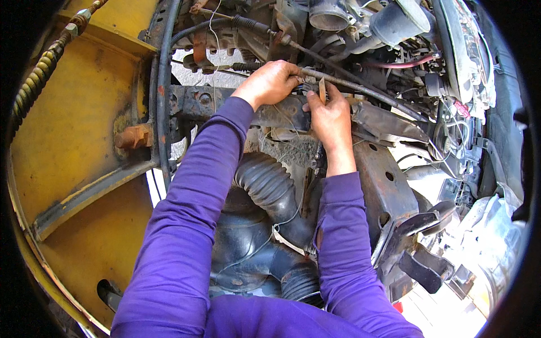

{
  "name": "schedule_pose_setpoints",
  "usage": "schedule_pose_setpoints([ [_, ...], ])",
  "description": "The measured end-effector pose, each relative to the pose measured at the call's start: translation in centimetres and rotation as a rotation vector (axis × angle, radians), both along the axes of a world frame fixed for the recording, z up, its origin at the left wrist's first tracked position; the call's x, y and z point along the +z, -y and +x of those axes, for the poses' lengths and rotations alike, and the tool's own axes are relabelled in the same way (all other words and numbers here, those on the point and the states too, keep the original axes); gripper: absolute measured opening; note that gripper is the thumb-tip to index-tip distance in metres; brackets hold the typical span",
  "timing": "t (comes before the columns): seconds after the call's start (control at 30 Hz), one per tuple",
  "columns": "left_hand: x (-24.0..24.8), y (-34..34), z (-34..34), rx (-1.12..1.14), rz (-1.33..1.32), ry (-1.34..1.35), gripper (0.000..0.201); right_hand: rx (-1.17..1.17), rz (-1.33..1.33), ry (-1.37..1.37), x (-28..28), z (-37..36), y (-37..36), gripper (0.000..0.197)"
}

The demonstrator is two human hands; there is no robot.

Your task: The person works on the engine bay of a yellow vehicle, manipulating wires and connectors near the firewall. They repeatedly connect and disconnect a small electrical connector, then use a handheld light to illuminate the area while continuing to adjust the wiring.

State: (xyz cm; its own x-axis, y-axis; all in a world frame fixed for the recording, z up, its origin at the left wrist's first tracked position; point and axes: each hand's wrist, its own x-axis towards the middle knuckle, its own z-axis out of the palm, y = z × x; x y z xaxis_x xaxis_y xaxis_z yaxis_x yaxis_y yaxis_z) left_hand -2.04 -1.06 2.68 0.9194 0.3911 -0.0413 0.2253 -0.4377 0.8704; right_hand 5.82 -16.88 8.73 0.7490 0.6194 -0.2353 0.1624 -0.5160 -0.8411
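Both my arms, in purple sleeves, reach forward over a vehicle's frame. My left hand (269, 83) is closed, its fingertips pinched together at the near end of a long brown hose or rod (360, 87); what they grip is hidden. Just to its right, my right hand (331, 117) is closed with a thin, flat brownish strip (322, 90) standing up between thumb and fingers. A small greyish metal part (307, 85) sits between the two hands, partly covered by fingers. Beneath them runs a dark steel frame beam (197, 100) with bolts.
A yellow metal body panel (73, 112) with a rusty bolt (134, 137) rises at the left. Black ribbed air ducts (267, 180) lie below my hands. A dark bracket with holes (386, 180) stands at the right. Loose thin wires and engine parts (400, 22) fill the far side.
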Motion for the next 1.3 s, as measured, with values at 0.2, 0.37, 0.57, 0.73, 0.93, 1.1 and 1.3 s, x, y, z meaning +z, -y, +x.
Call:
schedule_pose_setpoints([
  [0.2,0.6,-1.0,0.0,-0.090,-0.127,-0.038,0.026,-0.070,0.003,0.006,-0.2,-0.4,0.1,0.024],
  [0.37,-0.1,-0.5,-0.1,-0.015,-0.095,0.037,0.024,-0.074,0.065,0.051,-1.8,-0.8,0.3,0.022],
  [0.57,-0.2,-0.5,0.1,0.008,-0.127,0.038,0.024,-0.068,0.063,0.072,-1.8,-0.9,0.2,0.024],
  [0.73,-0.7,-2.0,-0.1,-0.096,-0.425,-0.030,0.022,-0.051,0.064,0.100,-2.0,-0.9,0.5,0.027],
  [0.93,0.5,-2.7,-0.8,-0.080,-0.941,-0.060,0.031,-0.038,0.033,0.097,-1.6,-0.9,0.7,0.033],
  [1.1,0.7,-2.4,-0.5,-0.024,-0.870,-0.129,0.029,-0.042,0.087,0.099,-2.4,-0.8,0.9,0.034],
  [1.3,-0.3,-2.5,-0.4,-0.079,-0.735,-0.096,0.026,-0.053,0.018,0.001,-1.1,-1.1,0.5,0.030],
])
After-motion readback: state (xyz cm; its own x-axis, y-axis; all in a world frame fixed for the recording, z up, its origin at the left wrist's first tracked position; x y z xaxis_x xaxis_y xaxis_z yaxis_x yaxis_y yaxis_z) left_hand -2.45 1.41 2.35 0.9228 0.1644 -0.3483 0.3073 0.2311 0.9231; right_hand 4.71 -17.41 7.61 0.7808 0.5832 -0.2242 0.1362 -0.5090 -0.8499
